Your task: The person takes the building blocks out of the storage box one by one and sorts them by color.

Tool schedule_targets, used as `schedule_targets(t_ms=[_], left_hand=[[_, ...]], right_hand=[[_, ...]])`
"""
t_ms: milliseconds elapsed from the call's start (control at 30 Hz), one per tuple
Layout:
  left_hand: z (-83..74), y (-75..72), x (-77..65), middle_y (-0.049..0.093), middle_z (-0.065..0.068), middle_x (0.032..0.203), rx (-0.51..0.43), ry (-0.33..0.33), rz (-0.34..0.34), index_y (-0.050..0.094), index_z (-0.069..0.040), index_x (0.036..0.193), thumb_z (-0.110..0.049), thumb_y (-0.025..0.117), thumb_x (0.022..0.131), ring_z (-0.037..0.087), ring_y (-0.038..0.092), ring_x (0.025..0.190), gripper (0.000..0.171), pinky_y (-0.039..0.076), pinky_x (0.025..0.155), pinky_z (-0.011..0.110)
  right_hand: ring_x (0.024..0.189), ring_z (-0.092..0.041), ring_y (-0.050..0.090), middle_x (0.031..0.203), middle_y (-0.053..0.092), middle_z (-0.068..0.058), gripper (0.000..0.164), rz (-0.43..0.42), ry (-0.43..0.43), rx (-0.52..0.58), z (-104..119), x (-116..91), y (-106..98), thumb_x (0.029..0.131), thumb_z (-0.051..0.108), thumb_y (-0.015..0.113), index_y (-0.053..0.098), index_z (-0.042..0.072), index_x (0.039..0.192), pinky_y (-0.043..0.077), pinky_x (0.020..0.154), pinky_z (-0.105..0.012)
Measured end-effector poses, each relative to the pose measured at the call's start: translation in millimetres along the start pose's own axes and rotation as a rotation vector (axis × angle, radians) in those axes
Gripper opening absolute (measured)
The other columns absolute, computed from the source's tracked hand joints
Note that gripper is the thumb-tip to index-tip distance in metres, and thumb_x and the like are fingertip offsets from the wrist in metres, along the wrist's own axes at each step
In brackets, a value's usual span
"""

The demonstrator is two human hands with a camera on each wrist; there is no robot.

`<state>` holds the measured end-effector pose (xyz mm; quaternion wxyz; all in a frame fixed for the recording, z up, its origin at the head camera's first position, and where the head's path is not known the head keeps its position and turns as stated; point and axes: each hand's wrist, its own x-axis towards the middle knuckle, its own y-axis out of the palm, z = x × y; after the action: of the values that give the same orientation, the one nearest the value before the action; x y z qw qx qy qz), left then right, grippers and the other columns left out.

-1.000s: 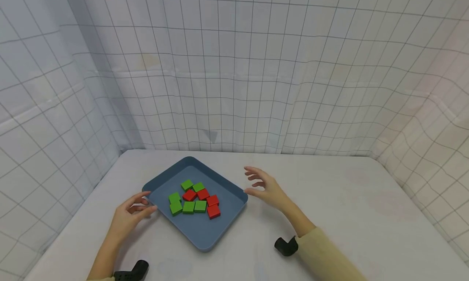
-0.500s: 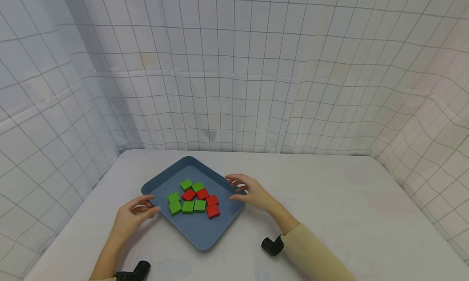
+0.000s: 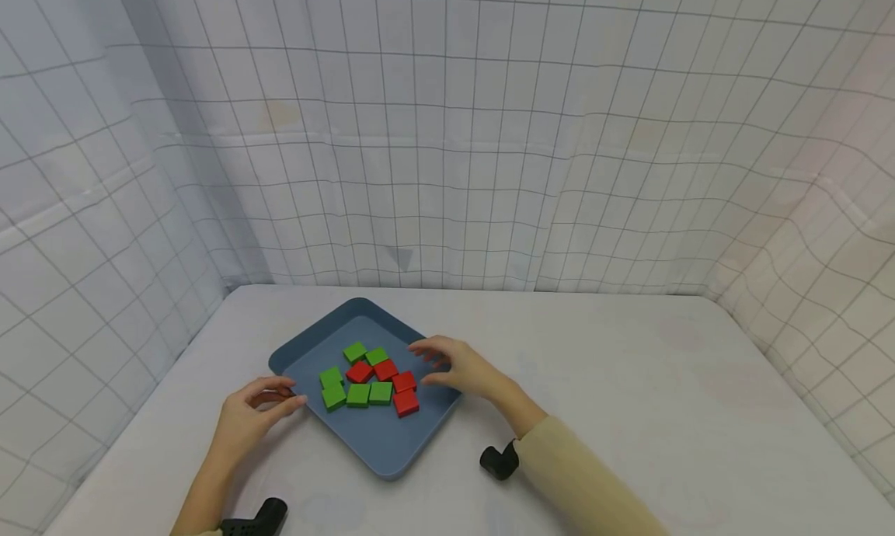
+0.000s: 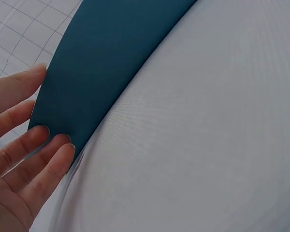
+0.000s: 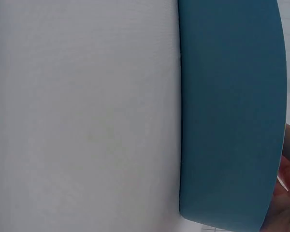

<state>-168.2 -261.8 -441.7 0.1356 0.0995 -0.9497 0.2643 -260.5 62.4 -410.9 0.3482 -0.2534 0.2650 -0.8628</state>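
A blue-grey tray (image 3: 384, 447) lies turned cornerwise on the white table. Inside it are several green blocks (image 3: 358, 395) and several red blocks (image 3: 405, 402), grouped near the middle. My left hand (image 3: 241, 419) is at the tray's left corner, holding nothing; in the left wrist view its loosely bent fingers (image 4: 31, 169) rest against the outer wall (image 4: 96, 63). My right hand (image 3: 464, 369) hovers over the tray's right corner, fingers relaxed and apart, close to the red blocks. In the right wrist view the tray wall (image 5: 232, 111) hides most of that hand.
White cloth walls with a dark grid (image 3: 454, 171) rise behind and on both sides of the table (image 3: 629, 381). Black wrist mounts (image 3: 499, 462) sit at both forearms, just above the tabletop.
My right hand has moved left, from beside the tray's right corner to above its inside. The left hand has shifted slightly right against the left corner. The blocks have stayed in place.
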Motion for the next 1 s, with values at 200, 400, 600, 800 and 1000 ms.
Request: schedule_targets(t_ms=[200, 400, 600, 800, 1000], left_hand=[[0.6, 1.2, 1.2, 0.06, -0.007, 0.082, 0.002, 0.064, -0.015, 0.065, 0.002, 0.098, -0.009, 0.076, 0.074, -0.004, 0.057, 0.074, 0.028, 0.049, 0.068, 0.01], [0.1, 1.6, 0.7, 0.061, -0.001, 0.084, -0.006, 0.066, -0.019, 0.065, 0.002, 0.096, -0.008, 0.076, 0.073, -0.003, 0.057, 0.075, 0.027, 0.049, 0.067, 0.01], [1.8, 1.8, 0.7, 0.061, 0.006, 0.088, -0.009, 0.057, -0.019, 0.065, 0.002, 0.096, -0.009, 0.076, 0.074, -0.003, 0.057, 0.077, 0.027, 0.049, 0.068, 0.01], [2.8, 2.4, 0.9, 0.062, 0.006, 0.088, -0.014, 0.057, -0.024, 0.065, 0.002, 0.096, -0.008, 0.076, 0.073, -0.003, 0.057, 0.077, 0.028, 0.049, 0.068, 0.01], [2.6, 2.3, 0.5, 0.062, 0.005, 0.087, -0.004, 0.053, -0.022, 0.065, 0.001, 0.097, -0.009, 0.076, 0.074, -0.003, 0.057, 0.077, 0.028, 0.048, 0.069, 0.009]], right_hand=[[0.105, -0.026, 0.055, 0.123, 0.054, -0.016, 0.053, 0.023, 0.027, -0.054, 2, 5, 4, 0.079, 0.002, 0.07, 0.049, 0.001, 0.127, 0.048, 0.086, -0.024], [0.103, -0.023, 0.056, 0.121, 0.056, -0.013, 0.049, 0.049, 0.075, -0.096, 2, 8, 9, 0.079, 0.001, 0.069, 0.052, 0.001, 0.125, 0.049, 0.085, -0.022], [0.1, -0.021, 0.056, 0.116, 0.058, -0.009, 0.043, 0.083, 0.152, -0.121, 2, 12, 12, 0.08, 0.003, 0.069, 0.055, 0.004, 0.121, 0.049, 0.082, -0.021], [0.094, -0.017, 0.057, 0.111, 0.059, -0.006, 0.04, 0.113, 0.204, -0.171, 3, 15, 14, 0.08, 0.006, 0.07, 0.058, 0.007, 0.119, 0.048, 0.079, -0.02], [0.09, -0.015, 0.056, 0.106, 0.059, -0.006, 0.037, 0.132, 0.222, -0.217, 4, 16, 16, 0.081, 0.009, 0.07, 0.06, 0.008, 0.116, 0.048, 0.077, -0.019]])
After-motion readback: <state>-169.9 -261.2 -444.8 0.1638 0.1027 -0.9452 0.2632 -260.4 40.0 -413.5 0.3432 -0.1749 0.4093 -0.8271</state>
